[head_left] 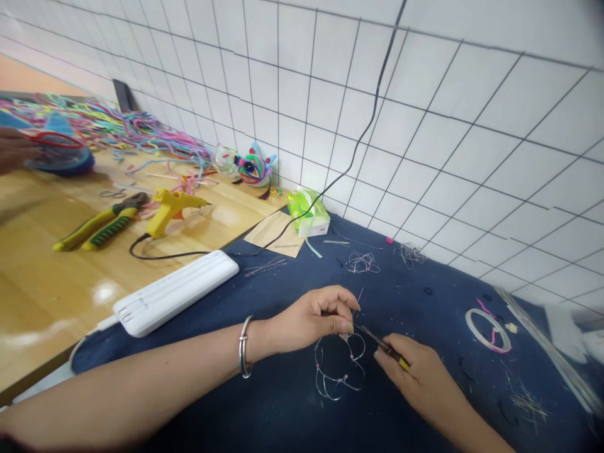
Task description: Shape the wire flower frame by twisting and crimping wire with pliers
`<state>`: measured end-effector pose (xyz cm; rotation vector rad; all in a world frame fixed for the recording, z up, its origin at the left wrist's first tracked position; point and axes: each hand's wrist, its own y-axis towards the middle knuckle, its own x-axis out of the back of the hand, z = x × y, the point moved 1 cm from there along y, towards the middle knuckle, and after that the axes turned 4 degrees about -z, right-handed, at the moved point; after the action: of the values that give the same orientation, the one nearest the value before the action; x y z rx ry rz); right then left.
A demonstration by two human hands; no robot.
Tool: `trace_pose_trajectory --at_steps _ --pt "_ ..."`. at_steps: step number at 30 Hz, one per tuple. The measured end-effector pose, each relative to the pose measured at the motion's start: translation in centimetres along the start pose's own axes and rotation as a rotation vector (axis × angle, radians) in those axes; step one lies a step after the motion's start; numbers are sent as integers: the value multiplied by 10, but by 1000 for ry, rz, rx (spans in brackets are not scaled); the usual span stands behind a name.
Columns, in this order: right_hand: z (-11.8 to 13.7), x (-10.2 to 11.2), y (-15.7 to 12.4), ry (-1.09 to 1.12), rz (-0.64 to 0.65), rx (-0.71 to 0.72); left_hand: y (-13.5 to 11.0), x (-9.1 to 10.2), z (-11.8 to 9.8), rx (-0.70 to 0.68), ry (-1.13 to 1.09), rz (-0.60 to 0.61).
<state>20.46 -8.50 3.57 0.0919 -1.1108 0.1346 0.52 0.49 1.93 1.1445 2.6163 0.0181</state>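
Note:
My left hand [314, 318], a silver bangle on its wrist, pinches the top of a thin looped wire piece with small pink beads [340, 365] that lies on the dark blue cloth [264, 402]. My right hand [418, 377] is closed round a small black and yellow tool [384, 346]. The tool's tip meets the wire right at my left fingertips.
A white power strip [177, 290], a yellow glue gun [172, 207] and yellow-green pliers [101, 223] lie on the wooden table at the left, behind them a heap of coloured pipe cleaners [117, 129]. Another person's hand [14, 148] is at far left. Wire scraps [362, 262] and a tape ring [488, 328] rest on the cloth.

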Motion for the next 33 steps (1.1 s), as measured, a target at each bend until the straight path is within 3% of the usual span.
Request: trace_pose_trajectory --at_steps 9,16,33 --pt "21 -9 -10 -278 -125 195 -1 -5 4 -28 194 -164" --pt "23 -11 -5 -496 -249 178 -2 -7 8 -77 220 -237" --pt "33 -16 5 -726 -268 19 -3 -12 11 -107 195 -449"
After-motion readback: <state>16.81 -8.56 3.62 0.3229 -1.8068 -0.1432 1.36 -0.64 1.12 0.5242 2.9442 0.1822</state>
